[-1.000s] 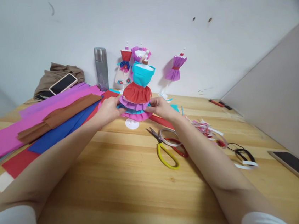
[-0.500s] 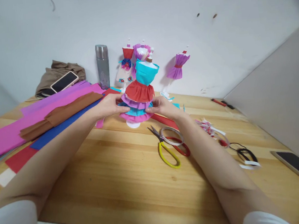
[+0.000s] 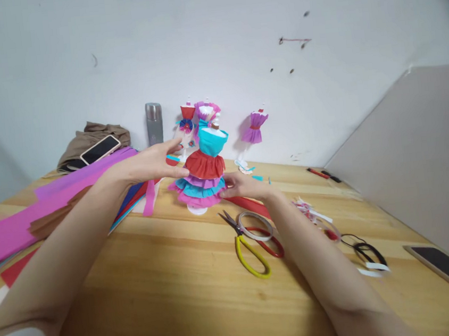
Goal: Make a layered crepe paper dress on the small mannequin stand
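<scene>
A small mannequin in a paper dress (image 3: 205, 164) stands on a white round base in front of me. The dress has a turquoise top and a red tier over ruffles of purple, turquoise and pink. At the left side of the skirt is my left hand (image 3: 154, 162), its fingers apart and raised, the thumb tip by the red tier; contact is unclear. My right hand (image 3: 244, 186) pinches the skirt's ruffles at the right edge. Nearer me lie scissors (image 3: 251, 250) with yellow and red handles, and a roll of clear tape (image 3: 255, 226) rests on them.
Other dressed mannequins, including one in purple (image 3: 255, 127), stand by the wall. A grey flask (image 3: 154, 124), a phone (image 3: 100, 149) on brown cloth and coloured paper sheets (image 3: 63, 198) are at left. Paper scraps (image 3: 309, 212), black cord (image 3: 370, 254) and another phone (image 3: 447, 267) lie right.
My left hand has let go of the lower ruffles and lifted, its fingers spreading. The right hand stays at the skirt's right side. The view has tilted up.
</scene>
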The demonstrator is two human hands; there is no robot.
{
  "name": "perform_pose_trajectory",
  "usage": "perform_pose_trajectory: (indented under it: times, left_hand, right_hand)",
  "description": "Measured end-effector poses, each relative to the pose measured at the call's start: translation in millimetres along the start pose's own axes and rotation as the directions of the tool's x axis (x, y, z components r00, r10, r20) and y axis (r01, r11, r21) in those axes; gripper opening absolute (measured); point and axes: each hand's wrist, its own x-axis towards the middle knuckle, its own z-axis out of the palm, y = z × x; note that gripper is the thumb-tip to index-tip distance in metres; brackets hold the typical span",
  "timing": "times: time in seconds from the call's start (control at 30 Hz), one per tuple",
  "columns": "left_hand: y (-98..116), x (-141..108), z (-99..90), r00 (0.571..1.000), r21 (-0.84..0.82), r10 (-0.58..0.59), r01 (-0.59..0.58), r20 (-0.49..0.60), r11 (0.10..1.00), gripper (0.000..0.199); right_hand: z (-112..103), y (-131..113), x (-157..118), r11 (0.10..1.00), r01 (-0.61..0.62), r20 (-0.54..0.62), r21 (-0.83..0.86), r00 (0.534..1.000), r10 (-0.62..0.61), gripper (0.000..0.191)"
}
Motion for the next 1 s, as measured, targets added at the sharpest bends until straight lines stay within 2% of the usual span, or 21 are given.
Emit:
perform_pose_trajectory:
  times: [0.07, 0.13, 0.23, 0.37, 0.47, 0.57, 0.67, 0.77, 0.87, 0.93, 1.0]
  left_hand:
    - [6, 12, 8.8, 0.998, -0.071, 0.056, -0.054, 0.021, 0.996, 0.099]
    - [10, 27, 20.5, 0.991, -0.127, 0.130, -0.132, -0.022, 0.983, 0.096]
    - [13, 46, 35.4, 0.982, -0.249, 0.186, -0.187, -0.026, 0.950, 0.075]
    - [15, 52, 39.1, 0.991, -0.375, 0.123, -0.134, -0.053, 0.917, 0.060]
    - [14, 47, 32.7, 0.989, -0.436, 0.141, -0.146, -0.043, 0.888, 0.054]
    - [14, 40, 27.4, 0.978, -0.455, 0.210, -0.181, 0.014, 0.872, 0.055]
    - [14, 33, 22.5, 0.969, -0.401, 0.224, -0.166, 0.102, 0.901, 0.062]
    - [7, 26, 8.6, 0.982, -0.263, 0.138, -0.100, 0.130, 0.959, 0.069]
    - [-15, 25, -12.4, 0.993, -0.087, 0.011, -0.001, 0.121, 0.996, 0.070]
    - [-35, 28, -23.0, 0.962, 0.107, -0.127, 0.104, 0.242, 0.989, 0.074]
    - [-53, 31, -27.0, 0.917, 0.236, -0.212, 0.136, 0.337, 0.962, 0.064]
  right_hand:
    - [-7, -3, -3, 1.000, 0.006, 0.039, -0.020, 0.999, -0.005, 0.041]
    - [-12, -4, -5, 1.000, -0.015, 0.043, -0.017, 0.999, 0.016, 0.041]
    - [-16, -3, -5, 0.999, -0.040, -0.053, 0.007, 0.998, 0.040, 0.035]
    - [-17, 3, -1, 0.998, -0.041, -0.190, 0.045, 0.981, 0.049, 0.031]
    - [-19, 0, 0, 0.998, -0.039, -0.347, 0.046, 0.936, 0.052, 0.029]
    - [-17, -14, -2, 0.999, 0.045, -0.531, 0.013, 0.847, -0.031, 0.033]
    - [-8, -33, -5, 0.980, 0.199, -0.603, -0.019, 0.780, -0.170, 0.045]
    - [5, -45, -4, 0.957, 0.283, -0.583, -0.065, 0.768, -0.266, 0.058]
    - [12, -44, 1, 0.939, 0.319, -0.555, -0.129, 0.761, -0.335, 0.072]
    - [12, -40, 6, 0.931, 0.322, -0.541, -0.175, 0.758, -0.364, 0.078]
    - [11, -36, 12, 0.924, 0.324, -0.549, -0.203, 0.744, -0.381, 0.081]
